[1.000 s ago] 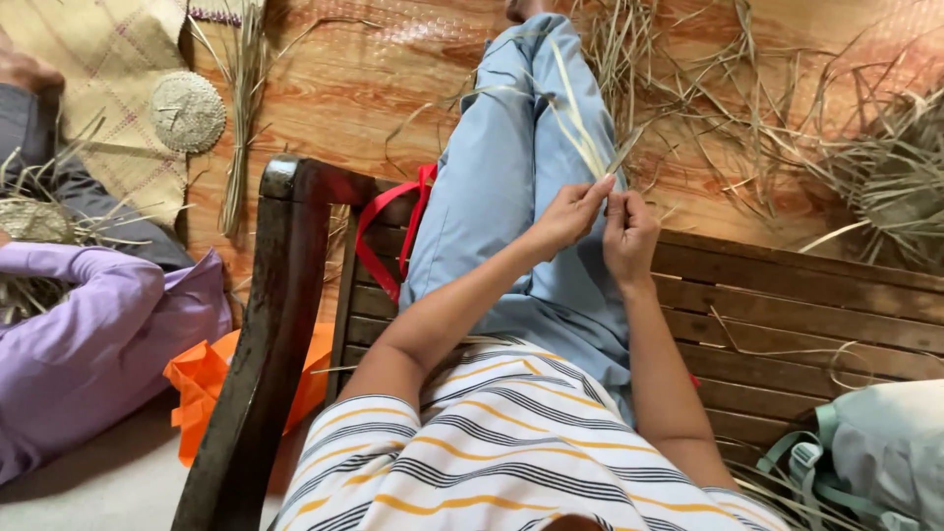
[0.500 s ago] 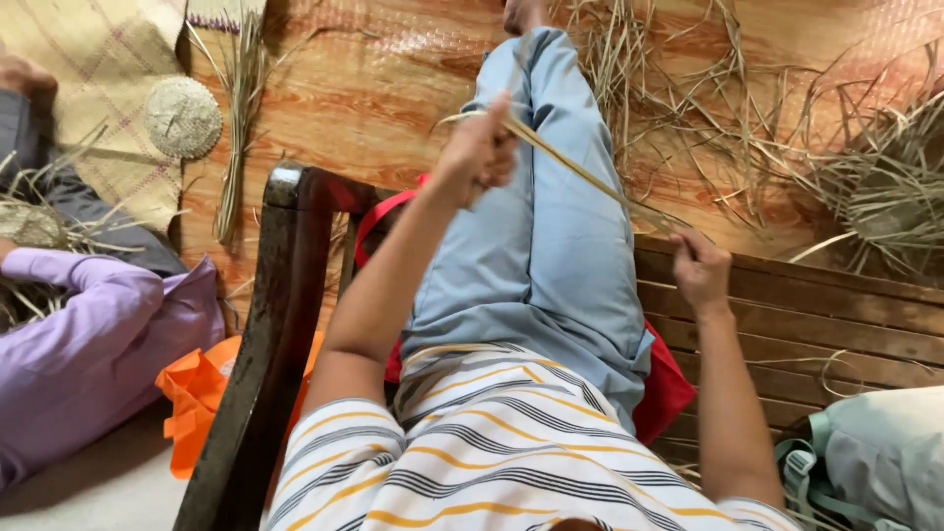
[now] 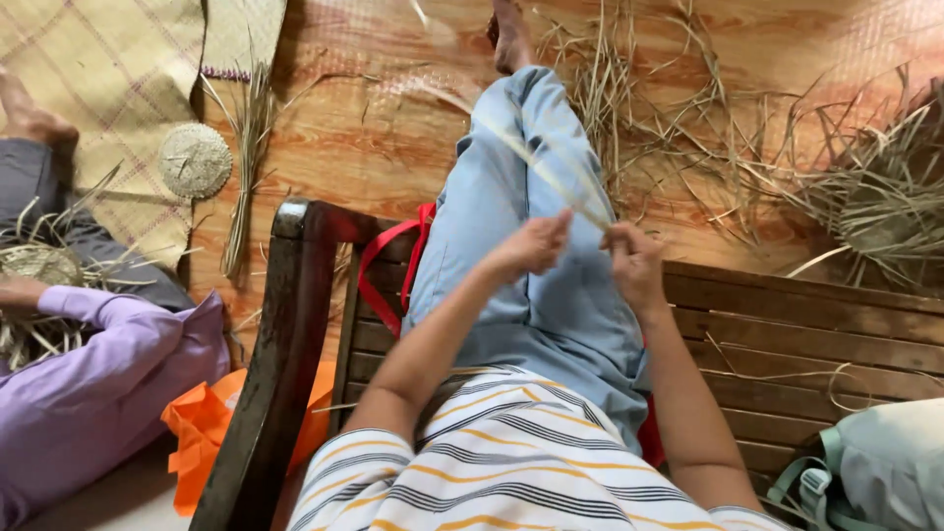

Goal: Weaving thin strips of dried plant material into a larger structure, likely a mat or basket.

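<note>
Between left hand (image 3: 534, 246) and right hand (image 3: 634, 264): straw strip (image 3: 551, 177), pinched.

Dry, matt straw strands (image 3: 551, 167) run between bare hands; a slatted bench (image 3: 787, 324) of dark, worn wood stands on a glossy wood-grain floor (image 3: 383, 118), beside a rough woven mat (image 3: 108, 69) and soft denim trousers (image 3: 531, 285).
</note>
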